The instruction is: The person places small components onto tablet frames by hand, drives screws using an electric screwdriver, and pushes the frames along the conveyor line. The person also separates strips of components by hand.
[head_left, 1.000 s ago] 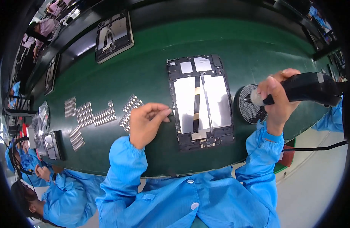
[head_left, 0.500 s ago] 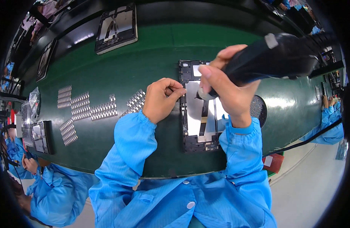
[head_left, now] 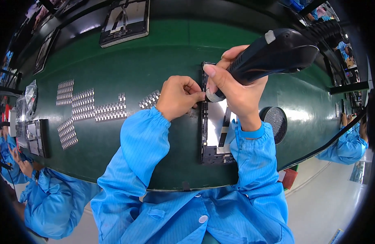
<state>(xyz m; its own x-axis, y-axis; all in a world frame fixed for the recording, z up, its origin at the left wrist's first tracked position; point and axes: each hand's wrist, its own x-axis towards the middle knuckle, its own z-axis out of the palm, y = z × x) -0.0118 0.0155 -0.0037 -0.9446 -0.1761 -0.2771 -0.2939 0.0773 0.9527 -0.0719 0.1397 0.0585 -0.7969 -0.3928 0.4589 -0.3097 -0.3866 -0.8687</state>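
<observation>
An opened tablet body [head_left: 214, 156] lies in front of me, a black frame around a silvery plate with a dark ribbon cable. My right hand [head_left: 240, 89] grips a thick black hot-air gun [head_left: 273, 57] with a ribbed hose. Its pale nozzle [head_left: 214, 96] points down at the tablet's left edge. Close by, my left hand [head_left: 179, 97] has thumb and forefinger pinched at that same edge, almost touching the nozzle. Whatever sits in the pinch is too small to make out. My right hand and the gun cover much of the tablet's upper right.
Several sheets of small black-and-white parts [head_left: 83, 105] lie on the green table [head_left: 163, 158] to the left. Another opened tablet [head_left: 126, 24] rests at the back. A round mesh-topped dish [head_left: 276, 124] stands to the right. Co-workers in blue sit at both sides.
The gun has moved left and slightly down, bringing its nozzle from over the silvery plate to the left edge beside my left fingertips. The camera view has shifted slightly.
</observation>
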